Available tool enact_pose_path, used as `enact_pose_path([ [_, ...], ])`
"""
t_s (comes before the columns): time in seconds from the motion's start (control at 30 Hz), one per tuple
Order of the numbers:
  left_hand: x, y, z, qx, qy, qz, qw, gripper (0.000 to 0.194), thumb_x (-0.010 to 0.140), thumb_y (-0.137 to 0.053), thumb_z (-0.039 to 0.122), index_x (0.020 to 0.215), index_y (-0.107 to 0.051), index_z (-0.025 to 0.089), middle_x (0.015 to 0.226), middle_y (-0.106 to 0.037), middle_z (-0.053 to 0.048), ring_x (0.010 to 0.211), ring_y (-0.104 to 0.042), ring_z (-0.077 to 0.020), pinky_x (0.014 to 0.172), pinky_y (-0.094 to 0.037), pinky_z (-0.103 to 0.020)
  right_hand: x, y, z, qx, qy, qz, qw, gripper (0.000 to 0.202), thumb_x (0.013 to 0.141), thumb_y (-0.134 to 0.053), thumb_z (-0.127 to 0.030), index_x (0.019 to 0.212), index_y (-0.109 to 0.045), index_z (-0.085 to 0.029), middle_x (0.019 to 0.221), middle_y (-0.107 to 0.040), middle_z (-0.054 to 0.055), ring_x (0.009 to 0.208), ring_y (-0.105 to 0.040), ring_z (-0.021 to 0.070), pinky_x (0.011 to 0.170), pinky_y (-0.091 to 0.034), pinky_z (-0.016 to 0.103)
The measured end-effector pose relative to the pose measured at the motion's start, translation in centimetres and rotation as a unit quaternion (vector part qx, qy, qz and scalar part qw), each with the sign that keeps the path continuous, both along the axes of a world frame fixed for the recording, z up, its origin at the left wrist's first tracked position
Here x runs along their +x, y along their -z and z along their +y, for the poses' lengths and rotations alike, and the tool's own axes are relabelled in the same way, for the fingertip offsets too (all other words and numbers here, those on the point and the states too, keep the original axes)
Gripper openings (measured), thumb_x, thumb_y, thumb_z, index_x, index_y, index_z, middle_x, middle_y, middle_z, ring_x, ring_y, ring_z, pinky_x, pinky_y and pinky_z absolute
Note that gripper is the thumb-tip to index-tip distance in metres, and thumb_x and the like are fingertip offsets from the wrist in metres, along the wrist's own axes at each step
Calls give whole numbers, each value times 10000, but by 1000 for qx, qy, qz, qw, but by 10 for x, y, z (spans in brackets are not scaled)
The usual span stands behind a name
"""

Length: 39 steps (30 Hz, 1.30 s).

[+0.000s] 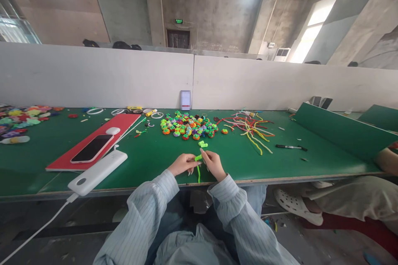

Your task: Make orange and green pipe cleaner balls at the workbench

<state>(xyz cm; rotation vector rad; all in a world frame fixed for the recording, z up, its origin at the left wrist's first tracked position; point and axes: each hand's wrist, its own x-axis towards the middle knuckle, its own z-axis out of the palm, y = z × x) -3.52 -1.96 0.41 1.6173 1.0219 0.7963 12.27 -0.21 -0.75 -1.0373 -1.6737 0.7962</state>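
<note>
Between my hands is a bright green pipe cleaner [199, 174], its upper part coiled and its loose tail hanging down near the table's front edge. My left hand [184, 164] is closed, pinching the coiled part from the left. From the right, my right hand [214, 165] pinches the same piece with thumb and fingertips. Just beyond my fingers lie a few short green coils [203, 144]. Behind them spreads a heap of small colourful pipe-cleaner pieces [189, 126], mostly orange, purple and red with green tops.
Loose pipe cleaners [253, 128] lie to the right, with a black pen [290, 147] farther right. On the left are a red folder [70, 153], a phone [92, 148] and a white power bank [97, 172] with a cable. A small screen [185, 100] leans on the white partition [124, 74]. Another person's leg is at right.
</note>
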Motion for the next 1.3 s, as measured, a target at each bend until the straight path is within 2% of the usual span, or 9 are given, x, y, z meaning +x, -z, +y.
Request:
enact_pose_path([
  [0.37,0,-2,0,17,9,23,1000,394,717,-572,504,562,-448,164,386,-489,53,355,-445,-75,427,-337,-195,1,-1,2,20,6,-19,1000,537,808,-425,-552,433,-273,-199,433,-229,-59,425,-225,79,432,-189,239],
  [0.5,-1,-3,-1,26,10,29,999,423,734,-553,507,518,-418,169,363,-469,56,350,-423,-68,447,-334,-197,0,0,1,9,-4,-6,1000,528,813,-421,-551,445,-274,-201,416,-251,-61,400,-249,75,410,-204,230],
  [0.7,-2,2,1,23,10,30,999,438,752,-527,521,518,-411,169,357,-456,65,345,-401,-65,451,-310,-202,-1,3,0,-26,-37,32,998,475,826,-424,-536,497,-357,-199,389,-352,-65,332,-341,66,352,-266,198],
  [0.93,-4,4,2,9,18,7,1000,415,752,-540,500,534,-416,169,352,-449,70,333,-400,-64,445,-308,-204,-3,-3,-2,-46,-67,86,993,365,785,-489,-541,664,-436,-201,493,-398,-74,327,-372,61,307,-297,189],
  [1.17,-6,1,1,-18,42,-8,999,422,743,-553,494,512,-418,168,344,-427,72,316,-361,-53,435,-301,-211,-2,-5,-5,-54,-97,89,990,398,778,-512,-527,584,-463,-183,419,-395,-70,326,-376,64,318,-317,188],
  [1.3,-5,-1,-1,-25,36,-12,999,425,732,-564,499,510,-406,172,339,-421,73,312,-372,-57,430,-310,-214,-3,-5,-4,-49,-85,99,990,370,769,-533,-512,615,-473,-181,467,-423,-64,329,-376,58,309,-304,187],
])
